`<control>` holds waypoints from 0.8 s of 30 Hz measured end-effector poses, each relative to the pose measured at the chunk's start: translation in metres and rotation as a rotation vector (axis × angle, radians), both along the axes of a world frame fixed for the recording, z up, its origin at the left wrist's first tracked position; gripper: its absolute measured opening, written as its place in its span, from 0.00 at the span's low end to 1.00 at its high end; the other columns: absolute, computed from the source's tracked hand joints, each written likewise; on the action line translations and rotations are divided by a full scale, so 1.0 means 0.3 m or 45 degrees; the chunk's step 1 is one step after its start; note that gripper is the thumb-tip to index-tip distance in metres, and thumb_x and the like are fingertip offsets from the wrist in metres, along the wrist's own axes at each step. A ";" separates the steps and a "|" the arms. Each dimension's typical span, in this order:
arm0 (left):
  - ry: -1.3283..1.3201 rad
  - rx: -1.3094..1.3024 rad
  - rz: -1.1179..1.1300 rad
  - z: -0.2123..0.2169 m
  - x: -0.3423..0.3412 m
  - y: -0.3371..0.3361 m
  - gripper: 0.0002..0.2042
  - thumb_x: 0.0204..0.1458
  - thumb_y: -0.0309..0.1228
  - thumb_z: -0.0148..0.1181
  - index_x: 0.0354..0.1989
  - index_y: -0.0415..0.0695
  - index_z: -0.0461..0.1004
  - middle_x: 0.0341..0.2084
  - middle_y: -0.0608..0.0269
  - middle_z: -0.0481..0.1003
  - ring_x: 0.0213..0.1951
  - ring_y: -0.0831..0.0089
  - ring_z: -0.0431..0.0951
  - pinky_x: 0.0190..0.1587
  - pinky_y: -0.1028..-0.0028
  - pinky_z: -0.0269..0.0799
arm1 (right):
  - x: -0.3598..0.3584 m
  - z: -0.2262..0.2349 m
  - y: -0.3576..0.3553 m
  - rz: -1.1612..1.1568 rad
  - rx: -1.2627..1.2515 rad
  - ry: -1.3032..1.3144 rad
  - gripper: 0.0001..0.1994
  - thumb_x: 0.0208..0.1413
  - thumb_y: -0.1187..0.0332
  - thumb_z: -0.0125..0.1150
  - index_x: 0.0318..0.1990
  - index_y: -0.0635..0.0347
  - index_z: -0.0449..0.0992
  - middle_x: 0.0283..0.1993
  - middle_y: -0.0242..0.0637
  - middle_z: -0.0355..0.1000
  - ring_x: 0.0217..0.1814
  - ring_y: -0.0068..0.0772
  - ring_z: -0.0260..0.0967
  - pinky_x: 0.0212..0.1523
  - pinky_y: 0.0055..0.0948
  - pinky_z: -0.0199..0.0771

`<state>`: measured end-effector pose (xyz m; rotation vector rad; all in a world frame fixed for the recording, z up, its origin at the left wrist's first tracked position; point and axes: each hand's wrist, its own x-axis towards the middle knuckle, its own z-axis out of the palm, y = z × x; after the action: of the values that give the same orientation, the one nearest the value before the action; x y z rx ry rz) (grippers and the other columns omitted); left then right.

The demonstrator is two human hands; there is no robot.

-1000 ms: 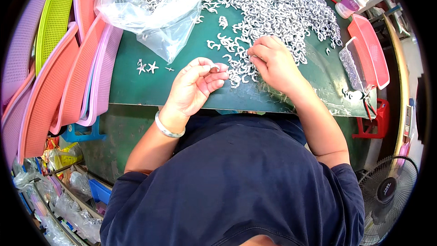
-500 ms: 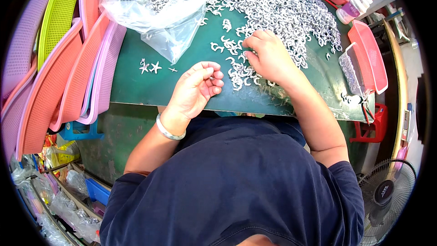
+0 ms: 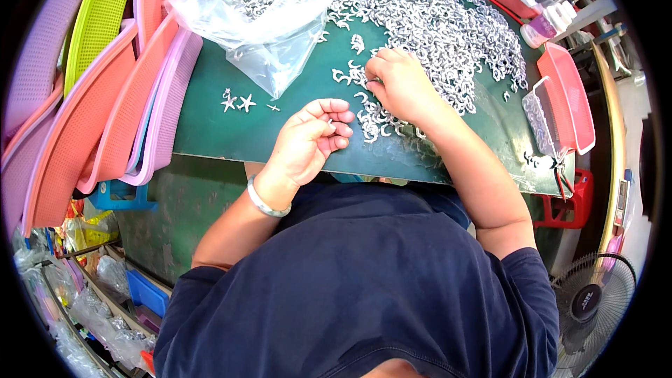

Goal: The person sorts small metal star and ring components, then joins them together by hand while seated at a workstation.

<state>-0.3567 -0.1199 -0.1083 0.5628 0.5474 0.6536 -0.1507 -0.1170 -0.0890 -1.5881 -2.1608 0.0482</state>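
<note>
My left hand hovers palm up above the near table edge. Its fingers are curled in and its thumb is bent across, with a tiny pale bit showing between them that is too small to name. My right hand reaches over the left side of a large pile of curved silver-grey metal pieces. Its thumb and fingertips are drawn together just beside a few loose curved pieces; whatever they grip is hidden. More curved pieces lie scattered under and below the right hand.
A clear plastic bag with metal pieces stands at the back left. Star-shaped pieces lie below it. Stacked plastic baskets crowd the left. A pink basket, a clear box and pliers sit at the right edge.
My right hand has shifted a little to the left, toward the loose curved pieces. The left hand stays curled, nearly in place. The whole view has shifted slightly.
</note>
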 end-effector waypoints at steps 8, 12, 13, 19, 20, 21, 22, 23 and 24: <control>0.015 0.016 0.009 0.004 0.004 -0.006 0.11 0.51 0.22 0.47 0.43 0.37 0.67 0.34 0.58 0.72 0.32 0.74 0.73 0.35 0.76 0.70 | 0.009 0.005 0.001 0.075 0.017 0.079 0.04 0.40 0.74 0.60 0.26 0.58 0.72 0.28 0.36 0.66 0.35 0.39 0.65 0.37 0.35 0.63; 0.036 0.009 0.009 0.021 0.014 -0.006 0.11 0.54 0.25 0.48 0.44 0.37 0.66 0.34 0.59 0.72 0.31 0.75 0.73 0.35 0.77 0.70 | -0.004 0.049 -0.028 0.059 -0.200 0.623 0.04 0.42 0.74 0.61 0.27 0.61 0.73 0.25 0.31 0.67 0.27 0.27 0.63 0.30 0.26 0.64; 0.029 0.012 0.005 0.027 0.020 -0.009 0.11 0.54 0.26 0.48 0.45 0.37 0.66 0.34 0.60 0.72 0.31 0.75 0.73 0.35 0.77 0.70 | -0.013 0.066 -0.047 0.018 -0.308 0.823 0.04 0.43 0.74 0.62 0.27 0.61 0.73 0.24 0.29 0.67 0.26 0.23 0.62 0.29 0.24 0.64; 0.002 0.073 -0.013 0.055 0.053 -0.017 0.09 0.56 0.29 0.49 0.43 0.39 0.67 0.31 0.63 0.72 0.30 0.78 0.72 0.32 0.79 0.69 | -0.045 0.082 -0.111 0.065 -0.594 1.291 0.03 0.48 0.75 0.59 0.30 0.62 0.73 0.26 0.25 0.69 0.30 0.13 0.63 0.32 0.17 0.65; 0.012 0.098 -0.017 0.053 0.055 -0.017 0.08 0.56 0.29 0.49 0.41 0.40 0.68 0.31 0.63 0.72 0.29 0.78 0.71 0.32 0.80 0.68 | -0.049 0.081 -0.118 0.069 -0.616 1.347 0.02 0.48 0.75 0.58 0.30 0.62 0.73 0.26 0.25 0.69 0.29 0.13 0.63 0.32 0.17 0.65; 0.022 0.122 -0.022 0.049 0.057 -0.018 0.07 0.56 0.29 0.49 0.40 0.40 0.69 0.30 0.64 0.72 0.29 0.79 0.71 0.31 0.81 0.67 | -0.052 0.081 -0.122 0.073 -0.638 1.403 0.02 0.48 0.75 0.58 0.30 0.63 0.73 0.26 0.25 0.69 0.29 0.13 0.63 0.31 0.17 0.65; 0.027 0.128 -0.013 0.044 0.060 -0.019 0.07 0.55 0.29 0.50 0.39 0.41 0.69 0.29 0.65 0.72 0.28 0.80 0.71 0.30 0.81 0.67 | -0.052 0.077 -0.125 0.048 -0.635 1.378 0.02 0.49 0.75 0.58 0.31 0.63 0.73 0.26 0.26 0.69 0.29 0.13 0.63 0.32 0.16 0.65; 0.033 0.134 -0.003 0.038 0.063 -0.021 0.06 0.55 0.29 0.52 0.38 0.42 0.69 0.28 0.66 0.72 0.28 0.80 0.71 0.30 0.82 0.67 | -0.051 0.075 -0.127 0.063 -0.631 1.370 0.03 0.49 0.75 0.58 0.31 0.63 0.73 0.27 0.26 0.69 0.30 0.14 0.64 0.32 0.17 0.65; 0.038 0.140 0.006 0.034 0.064 -0.022 0.05 0.54 0.29 0.53 0.37 0.42 0.70 0.27 0.68 0.72 0.27 0.81 0.71 0.29 0.82 0.67 | -0.051 0.074 -0.130 0.078 -0.626 1.362 0.03 0.49 0.75 0.58 0.32 0.63 0.73 0.27 0.27 0.70 0.30 0.14 0.64 0.32 0.17 0.65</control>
<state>-0.3374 -0.1266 -0.0980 0.6753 0.5436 0.6837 -0.1658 -0.1559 -0.0668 -1.2376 -1.3591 1.2206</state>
